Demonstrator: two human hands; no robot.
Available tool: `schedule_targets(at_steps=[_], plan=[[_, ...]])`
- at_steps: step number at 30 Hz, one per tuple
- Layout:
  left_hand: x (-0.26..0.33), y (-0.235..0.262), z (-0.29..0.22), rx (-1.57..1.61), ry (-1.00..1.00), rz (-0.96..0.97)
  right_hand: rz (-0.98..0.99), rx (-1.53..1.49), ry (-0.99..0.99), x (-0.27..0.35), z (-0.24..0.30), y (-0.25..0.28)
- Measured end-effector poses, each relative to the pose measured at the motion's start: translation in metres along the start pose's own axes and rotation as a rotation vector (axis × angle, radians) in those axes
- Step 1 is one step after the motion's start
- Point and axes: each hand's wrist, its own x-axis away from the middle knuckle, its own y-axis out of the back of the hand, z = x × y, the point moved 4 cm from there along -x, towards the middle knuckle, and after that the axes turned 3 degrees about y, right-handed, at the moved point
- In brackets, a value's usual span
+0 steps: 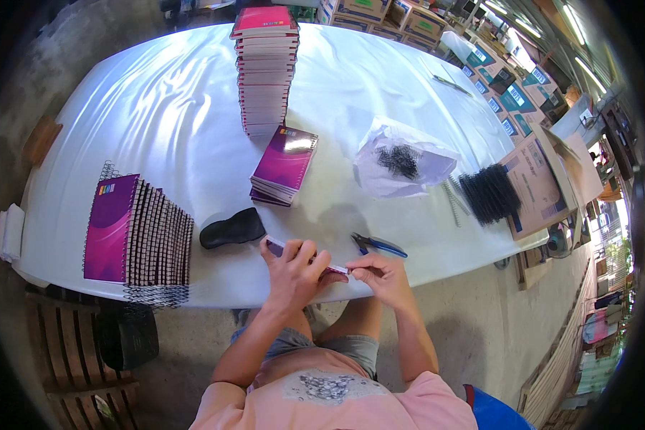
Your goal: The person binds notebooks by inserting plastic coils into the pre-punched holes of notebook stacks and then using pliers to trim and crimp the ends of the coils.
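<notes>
Near the table's front edge, my left hand [294, 269] is wrapped over a spiral notebook [274, 247], held edge-up so that its spine and pages mostly hide behind my fingers. At the notebook's right end my right hand [383, 276] pinches with thumb and forefinger; what lies between those fingertips is too small to make out. Just beyond the right hand lie cutting pliers [380, 246] with blue handles. A black, rounded, elongated object [233, 228] rests to the left of my left hand.
Purple spiral notebooks [109, 233] stand in a row at left. A short pile of notebooks [285, 159] sits before a tall stack [266, 82]. Black coils lie on white paper [380, 172]; more black coils [489, 195] spill from a cardboard box [537, 183] at right.
</notes>
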Motion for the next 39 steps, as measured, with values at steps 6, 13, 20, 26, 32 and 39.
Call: schedule_targets(at_steps=[6, 13, 20, 26, 32, 39], plan=[[0.0, 0.005, 0.009, 0.022, 0.039, 0.019, 0.008, 0.596, -0.028, 0.004, 0.038, -0.017], [0.005, 0.01, 0.012, 0.091, 0.012, 0.002, 0.088, 0.512, 0.16, 0.005, 0.028, -0.01], [0.041, 0.058, 0.025, 0.099, -0.066, 0.056, 0.733, 0.621, 0.384, -0.065, 0.051, -0.069], [0.059, 0.078, 0.032, 0.043, 0.0, -0.015, 0.567, 0.933, 0.665, -0.124, 0.003, -0.182], [0.042, 0.068, 0.032, 0.098, 0.048, 0.029, 0.318, 0.145, 0.277, -0.095, -0.019, -0.092], [0.021, 0.034, 0.034, 0.254, 0.059, 0.071, 0.268, -0.052, 0.095, -0.026, -0.026, -0.029]])
